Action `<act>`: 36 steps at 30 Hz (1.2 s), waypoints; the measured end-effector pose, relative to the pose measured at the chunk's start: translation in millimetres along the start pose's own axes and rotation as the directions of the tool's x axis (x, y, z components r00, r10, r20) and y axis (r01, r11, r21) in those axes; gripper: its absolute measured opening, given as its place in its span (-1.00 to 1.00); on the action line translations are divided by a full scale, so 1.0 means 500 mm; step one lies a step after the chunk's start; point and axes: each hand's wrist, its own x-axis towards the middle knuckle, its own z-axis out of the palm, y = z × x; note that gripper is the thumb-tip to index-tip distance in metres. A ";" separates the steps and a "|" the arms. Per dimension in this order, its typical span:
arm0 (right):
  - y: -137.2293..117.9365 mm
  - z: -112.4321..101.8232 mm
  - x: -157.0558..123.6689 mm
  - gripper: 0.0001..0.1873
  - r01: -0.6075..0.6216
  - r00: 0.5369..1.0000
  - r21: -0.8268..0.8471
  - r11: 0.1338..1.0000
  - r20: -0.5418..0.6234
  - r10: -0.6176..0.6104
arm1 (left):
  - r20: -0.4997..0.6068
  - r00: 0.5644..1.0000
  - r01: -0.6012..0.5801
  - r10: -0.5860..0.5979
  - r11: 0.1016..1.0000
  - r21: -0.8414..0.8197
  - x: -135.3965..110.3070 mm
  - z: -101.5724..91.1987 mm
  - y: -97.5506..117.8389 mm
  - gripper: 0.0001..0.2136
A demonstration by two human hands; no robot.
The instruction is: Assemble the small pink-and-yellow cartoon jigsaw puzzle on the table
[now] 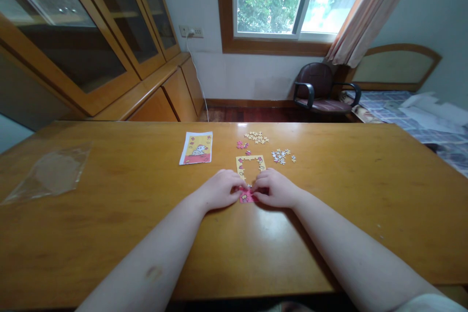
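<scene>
A partly assembled jigsaw puzzle (pixel 240 163) lies on the table, a yellow border around an open middle with a pink strip along the bottom. At its lower left edge my left hand (pixel 223 189) is closed, thumb and fingertips pressed on the pink part. From the other side my right hand (pixel 280 188) pinches at a puzzle piece on the pink strip, the piece mostly hidden by the fingers. Beyond the puzzle lie a few pink pieces (pixel 241 145), a heap of yellowish pieces (pixel 257 137), and white-and-blue pieces (pixel 281 156) to the right.
A reference picture card (pixel 197 148) with a white animal lies left of the puzzle. Further left is a clear plastic bag (pixel 54 170) on the wooden table (pixel 127 234). A glass-door cabinet (pixel 120 19), an office chair (pixel 320 87) and a bed (pixel 398 102) stand beyond.
</scene>
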 end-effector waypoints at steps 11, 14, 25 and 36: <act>-0.002 -0.004 0.002 -0.62 -0.148 0.989 -0.100 0.984 0.014 0.150 | -0.010 0.995 0.101 -0.101 0.994 0.035 -0.002 -0.001 0.005 -0.75; -0.002 -0.003 0.003 -0.64 -0.146 0.989 -0.095 0.985 0.024 0.149 | -0.003 0.996 0.089 -0.089 0.995 0.038 -0.001 -0.001 0.006 -0.76; -0.002 -0.004 0.001 -0.62 -0.154 0.988 -0.064 0.986 -0.027 0.153 | -0.038 0.992 0.120 -0.120 0.993 0.008 0.002 -0.004 0.004 -0.81; 0.000 -0.020 0.005 -0.84 -0.392 0.832 0.036 0.919 -0.412 0.371 | -0.218 0.949 0.241 -0.227 0.970 0.039 0.001 0.018 -0.022 -0.53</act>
